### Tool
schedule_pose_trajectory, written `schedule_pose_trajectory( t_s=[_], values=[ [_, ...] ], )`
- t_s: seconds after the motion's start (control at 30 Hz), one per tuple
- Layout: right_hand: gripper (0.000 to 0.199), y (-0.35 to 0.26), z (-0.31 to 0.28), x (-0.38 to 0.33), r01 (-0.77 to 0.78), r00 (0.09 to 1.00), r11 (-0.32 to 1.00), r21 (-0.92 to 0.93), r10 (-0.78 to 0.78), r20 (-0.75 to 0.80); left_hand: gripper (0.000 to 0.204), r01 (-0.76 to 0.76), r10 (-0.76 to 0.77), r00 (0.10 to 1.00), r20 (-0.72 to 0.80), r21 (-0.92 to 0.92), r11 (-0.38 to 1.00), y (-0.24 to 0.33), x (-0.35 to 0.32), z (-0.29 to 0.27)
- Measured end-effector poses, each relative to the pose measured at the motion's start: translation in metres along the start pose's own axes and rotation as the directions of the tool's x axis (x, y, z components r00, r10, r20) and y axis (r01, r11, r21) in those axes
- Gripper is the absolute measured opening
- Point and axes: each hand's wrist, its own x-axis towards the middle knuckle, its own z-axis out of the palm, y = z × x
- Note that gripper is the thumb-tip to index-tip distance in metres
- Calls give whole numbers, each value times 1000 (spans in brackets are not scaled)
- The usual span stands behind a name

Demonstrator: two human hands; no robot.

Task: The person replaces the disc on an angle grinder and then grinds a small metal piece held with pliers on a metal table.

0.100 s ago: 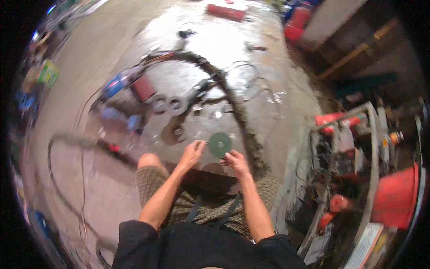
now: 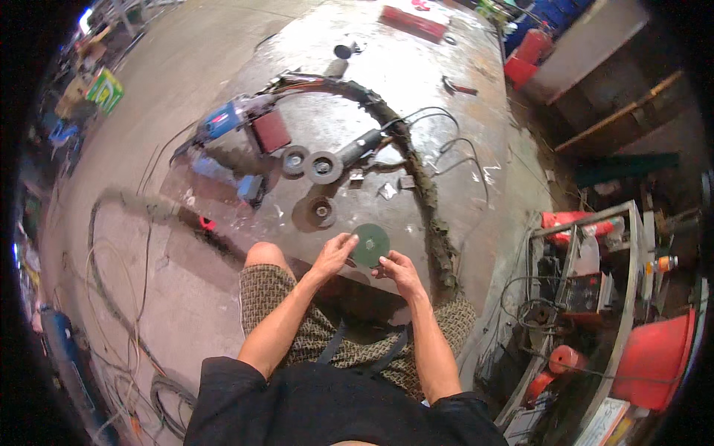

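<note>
Both hands hold one green abrasive disc (image 2: 370,244) at the near edge of the metal counter (image 2: 416,82). The left hand (image 2: 335,253) has its fingers closed on the disc's left rim; the right hand (image 2: 399,269) has its fingers closed on the lower right rim. A worn grinding disc (image 2: 321,212) lies just beyond. Farther back lie an angle grinder (image 2: 343,157) and a blue power tool (image 2: 223,123).

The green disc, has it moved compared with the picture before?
No. The green disc sits the same way below the worn grinding disc, between both hands.
</note>
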Motion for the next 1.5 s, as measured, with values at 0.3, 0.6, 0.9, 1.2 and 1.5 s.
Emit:
schedule_pose_trajectory(
  t_s=[0.3, 0.6, 0.9, 1.2, 1.5],
  values=[
    [54, -60, -39, 109, 157, 915, 361, -919, -403, -2, 59, 58, -136, 934, -330, -235, 970, -82, -2, 68],
    [106, -74, 77, 203, 131, 915, -413, -901, -299, 270, 50, 34, 24, 883, -469, 115, 993, -104, 0, 68],
    [90, -169, 45, 169, -4, 949, -70, -998, -314, 18, 55, -35, 139, 900, -414, 249, 968, -107, -1, 64],
    [77, -352, 63, -73, 238, 912, 426, -873, -407, 50, 72, -102, 354, 888, -295, 623, 775, -39, -43, 48],
    [76, -330, 74, -232, 204, 973, 614, -763, -211, 90, 87, -512, 675, 637, 374, -450, 732, 150, -84, 154]
  ],
)
